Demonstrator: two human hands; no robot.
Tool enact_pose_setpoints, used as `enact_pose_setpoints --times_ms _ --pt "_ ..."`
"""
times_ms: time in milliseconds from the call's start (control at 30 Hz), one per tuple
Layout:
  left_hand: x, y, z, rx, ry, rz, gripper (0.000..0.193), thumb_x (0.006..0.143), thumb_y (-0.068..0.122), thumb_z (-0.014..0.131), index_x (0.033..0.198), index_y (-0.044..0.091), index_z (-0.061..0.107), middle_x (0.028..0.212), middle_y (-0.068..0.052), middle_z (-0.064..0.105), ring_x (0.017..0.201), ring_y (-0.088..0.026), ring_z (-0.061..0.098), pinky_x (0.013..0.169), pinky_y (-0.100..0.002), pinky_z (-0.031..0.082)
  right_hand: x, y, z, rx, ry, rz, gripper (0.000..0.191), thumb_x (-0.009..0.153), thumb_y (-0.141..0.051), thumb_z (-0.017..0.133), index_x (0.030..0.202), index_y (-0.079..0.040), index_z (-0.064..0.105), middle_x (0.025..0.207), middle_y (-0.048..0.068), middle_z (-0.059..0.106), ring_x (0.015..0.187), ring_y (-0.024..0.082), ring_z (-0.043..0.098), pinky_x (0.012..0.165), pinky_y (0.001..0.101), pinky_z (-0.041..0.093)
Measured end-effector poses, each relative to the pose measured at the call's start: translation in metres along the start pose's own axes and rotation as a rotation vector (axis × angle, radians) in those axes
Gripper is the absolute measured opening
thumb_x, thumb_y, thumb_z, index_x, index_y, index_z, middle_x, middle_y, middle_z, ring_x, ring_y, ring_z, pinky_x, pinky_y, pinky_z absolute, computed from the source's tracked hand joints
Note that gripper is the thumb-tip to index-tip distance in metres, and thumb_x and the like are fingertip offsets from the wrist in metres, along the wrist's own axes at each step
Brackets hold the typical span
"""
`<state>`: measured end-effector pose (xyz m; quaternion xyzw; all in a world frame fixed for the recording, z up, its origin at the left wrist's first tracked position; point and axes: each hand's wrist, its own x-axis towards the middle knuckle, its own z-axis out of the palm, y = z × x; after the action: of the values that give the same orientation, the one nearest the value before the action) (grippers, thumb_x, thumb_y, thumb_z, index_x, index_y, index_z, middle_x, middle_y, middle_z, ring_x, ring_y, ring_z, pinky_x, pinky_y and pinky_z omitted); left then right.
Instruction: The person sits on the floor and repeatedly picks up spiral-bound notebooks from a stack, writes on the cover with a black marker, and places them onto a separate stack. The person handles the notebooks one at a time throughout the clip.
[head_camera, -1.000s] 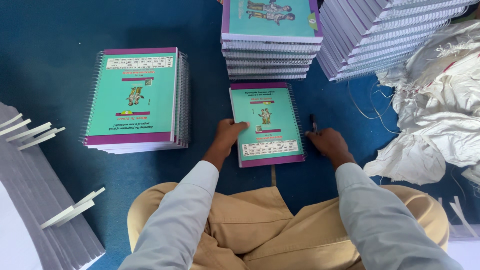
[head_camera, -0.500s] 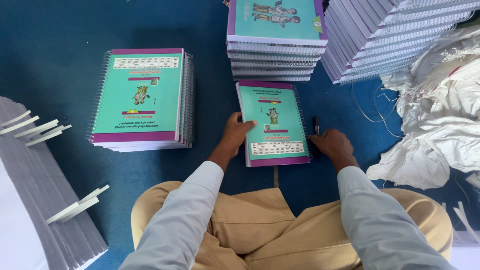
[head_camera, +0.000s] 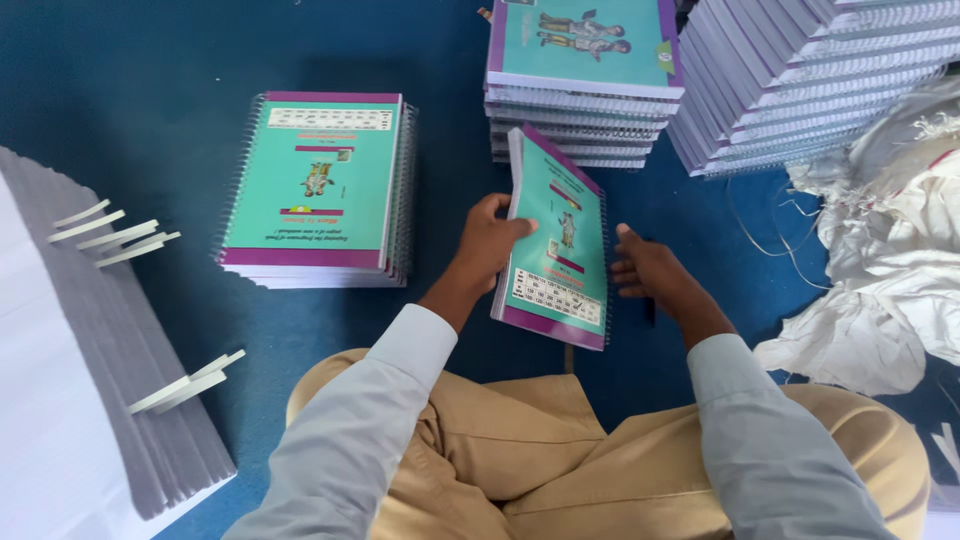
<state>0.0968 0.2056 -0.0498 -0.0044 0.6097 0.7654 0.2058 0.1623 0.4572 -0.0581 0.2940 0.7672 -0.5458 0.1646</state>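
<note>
The left hand (head_camera: 490, 240) grips a spiral-bound teal book (head_camera: 555, 240) by its left long edge, thumb on the cover and fingers curled under, so the book is tilted up off the blue floor (head_camera: 120, 120) with its left side raised and its right, wire-bound edge low beside the right hand (head_camera: 650, 275). The book sits in the middle of the scene, just near of the centre stack (head_camera: 580, 110) and right of the left stack (head_camera: 320, 190). To handle a lift like this well, the grip should stay on the plain edge and away from the wire coil, with the fingers far enough under that the pages do not fan or sag; the low edge wants steadying so the cover does not scrape the floor. The right hand is open and flat, fingers spread and pointing left, close to the book's right edge; I cannot tell whether it touches it. Both forearms, in grey sleeves, reach forward over crossed legs in tan trousers, the left wrist bent upward, the right level. A slanted pile (head_camera: 790, 80) of books lies far right, crumpled white sacking (head_camera: 880, 270) to the right, grey sheets (head_camera: 100, 380) at the left.
</note>
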Motion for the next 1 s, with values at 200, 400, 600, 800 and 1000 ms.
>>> enact_pose_setpoints --times_ms 200,400,600,800,1000 --pt "-0.011 0.054 -0.017 -0.065 0.014 0.005 0.041 0.083 0.004 0.069 0.121 -0.005 0.055 0.1 -0.026 0.072 0.085 -0.031 0.077 0.076 -0.041 0.064 -0.027 -0.032 0.012 0.195 -0.156 0.044 0.066 0.101 -0.053 0.041 0.137 0.001 0.054 0.126 0.023 0.065 0.112 0.032 0.066 0.099 0.0482 0.053" --pt "0.002 0.115 -0.069 -0.074 0.035 0.027 0.037 0.085 0.005 0.073 0.119 -0.004 0.061 0.106 -0.021 0.071 0.092 -0.032 0.073 0.085 -0.047 0.063 -0.031 -0.074 0.025 0.454 -0.373 -0.289 0.05 0.103 -0.032 0.048 0.136 0.004 0.055 0.118 0.019 0.069 0.103 0.026 0.069 0.095 0.0446 0.055" --pt "-0.002 0.167 -0.137 0.074 0.105 -0.005 0.042 0.084 0.013 0.072 0.124 0.002 0.066 0.113 -0.018 0.074 0.105 -0.031 0.073 0.094 -0.048 0.057 -0.035 -0.136 0.067 0.361 -0.422 -0.386 0.046 0.095 -0.023 0.058 0.134 0.002 0.054 0.11 0.015 0.07 0.1 0.026 0.071 0.089 0.045 0.06" --pt "-0.016 0.185 -0.193 0.34 0.268 -0.069 0.041 0.088 0.016 0.071 0.127 0.005 0.069 0.121 -0.016 0.072 0.111 -0.029 0.068 0.095 -0.047 0.053 -0.038 -0.167 0.121 0.296 -0.464 -0.417 0.05 0.092 -0.023 0.064 0.134 0.002 0.053 0.113 0.015 0.068 0.104 0.027 0.07 0.087 0.0447 0.062" --pt "-0.022 0.173 -0.23 0.391 0.371 -0.105 0.038 0.09 0.012 0.072 0.125 -0.002 0.067 0.123 -0.018 0.071 0.111 -0.031 0.071 0.096 -0.046 0.058 -0.032 -0.168 0.162 0.242 -0.486 -0.41 0.053 0.091 -0.025 0.067 0.133 0.004 0.053 0.112 0.017 0.063 0.104 0.028 0.066 0.084 0.0447 0.063"
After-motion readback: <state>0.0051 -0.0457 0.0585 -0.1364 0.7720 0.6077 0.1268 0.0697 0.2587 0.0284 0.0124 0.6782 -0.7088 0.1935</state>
